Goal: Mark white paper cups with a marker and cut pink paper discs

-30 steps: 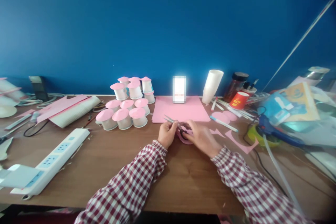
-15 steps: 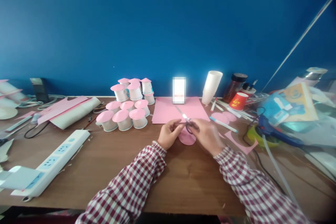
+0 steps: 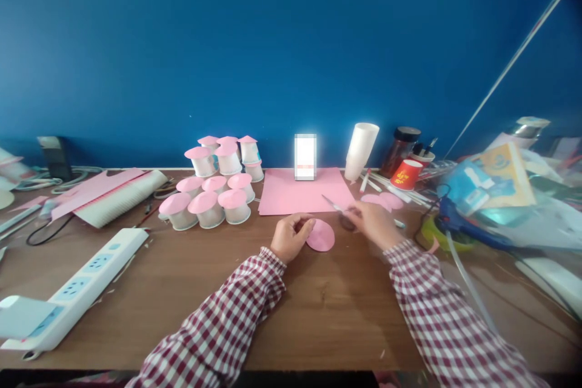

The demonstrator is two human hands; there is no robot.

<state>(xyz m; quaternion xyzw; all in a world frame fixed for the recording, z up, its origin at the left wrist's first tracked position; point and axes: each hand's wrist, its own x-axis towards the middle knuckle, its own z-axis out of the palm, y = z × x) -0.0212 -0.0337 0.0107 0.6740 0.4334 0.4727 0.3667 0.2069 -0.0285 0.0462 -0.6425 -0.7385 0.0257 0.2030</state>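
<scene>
Scissors (image 3: 336,207) beside a pink disc (image 3: 322,236).
Left hand (image 3: 290,237) pinches the disc's left edge; right hand (image 3: 373,223), right of the disc, grips the scissors; pink sheets (image 3: 291,197) beyond it.

two hands (image 3: 291,238), one pair of scissors (image 3: 335,205)

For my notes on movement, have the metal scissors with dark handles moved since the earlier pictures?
Yes: the scissors, in the right hand, moved rightward, judged against the flat rectangular pink paper.
</scene>
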